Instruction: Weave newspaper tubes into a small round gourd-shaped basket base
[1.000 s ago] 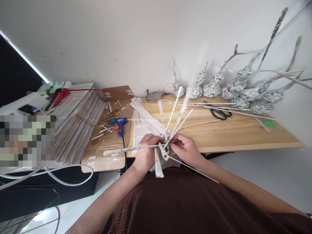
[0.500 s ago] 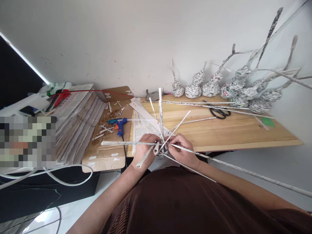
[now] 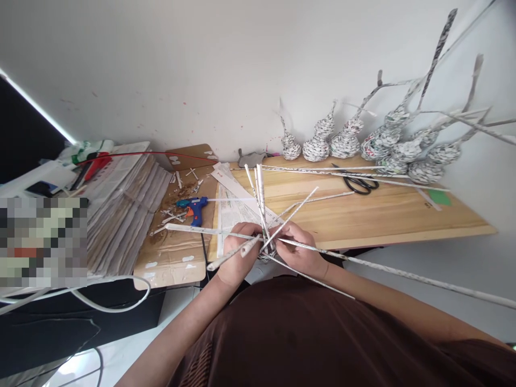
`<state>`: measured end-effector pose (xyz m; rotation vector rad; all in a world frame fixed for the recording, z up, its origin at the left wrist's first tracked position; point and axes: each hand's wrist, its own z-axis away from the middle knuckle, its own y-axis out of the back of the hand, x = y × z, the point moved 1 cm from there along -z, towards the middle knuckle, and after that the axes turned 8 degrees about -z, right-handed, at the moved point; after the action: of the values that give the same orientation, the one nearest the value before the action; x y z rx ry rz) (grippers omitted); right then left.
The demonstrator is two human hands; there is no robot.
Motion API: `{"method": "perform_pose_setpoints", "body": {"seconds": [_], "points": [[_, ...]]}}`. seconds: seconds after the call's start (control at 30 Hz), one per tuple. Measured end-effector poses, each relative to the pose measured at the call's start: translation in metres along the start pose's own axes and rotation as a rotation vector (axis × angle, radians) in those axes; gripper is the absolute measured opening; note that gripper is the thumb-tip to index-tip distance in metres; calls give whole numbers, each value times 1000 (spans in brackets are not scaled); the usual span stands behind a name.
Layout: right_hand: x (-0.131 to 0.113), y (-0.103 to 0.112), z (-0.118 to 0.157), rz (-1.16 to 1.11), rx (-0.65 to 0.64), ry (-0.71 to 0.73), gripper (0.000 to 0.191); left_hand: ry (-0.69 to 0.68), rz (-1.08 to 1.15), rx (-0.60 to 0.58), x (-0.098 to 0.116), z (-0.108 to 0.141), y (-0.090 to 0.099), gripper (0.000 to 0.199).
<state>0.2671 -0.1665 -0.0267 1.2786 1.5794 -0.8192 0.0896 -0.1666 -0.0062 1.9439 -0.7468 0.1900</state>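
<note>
Close to my body, both hands meet at a small woven newspaper piece [image 3: 265, 258], mostly hidden by fingers and tubes. Rolled paper tubes [image 3: 261, 199] fan out from it upward, left and right. My left hand [image 3: 237, 255] is closed round its left side, with several tube ends lying across the knuckles. My right hand [image 3: 301, 251] pinches at the right side, where a long paper tube [image 3: 371, 267] runs off to the lower right. Another thin tube [image 3: 318, 281] slants below my right wrist.
Several gourd-shaped newspaper weavings [image 3: 316, 148] line the wall. Scissors [image 3: 358, 184] and loose tubes lie on the wooden board [image 3: 407, 217]. A blue glue gun [image 3: 196, 209] and paper scraps rest on cardboard [image 3: 169, 269], beside a tall newspaper stack [image 3: 124, 226].
The upright tubes have leaned left and drawn closer together. Tube ends over my left hand have shifted left and up. The view has moved slightly; both hands keep their hold.
</note>
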Motion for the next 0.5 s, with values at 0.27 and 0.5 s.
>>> {"method": "perform_pose_setpoints", "body": {"seconds": [0.27,0.5], "points": [[-7,2,-2,93,8,25,17,5,174,-139,-5,-1,11,14],[-3,5,2,63,27,-13,18,-18,131,-143,-5,-1,9,9]]}}
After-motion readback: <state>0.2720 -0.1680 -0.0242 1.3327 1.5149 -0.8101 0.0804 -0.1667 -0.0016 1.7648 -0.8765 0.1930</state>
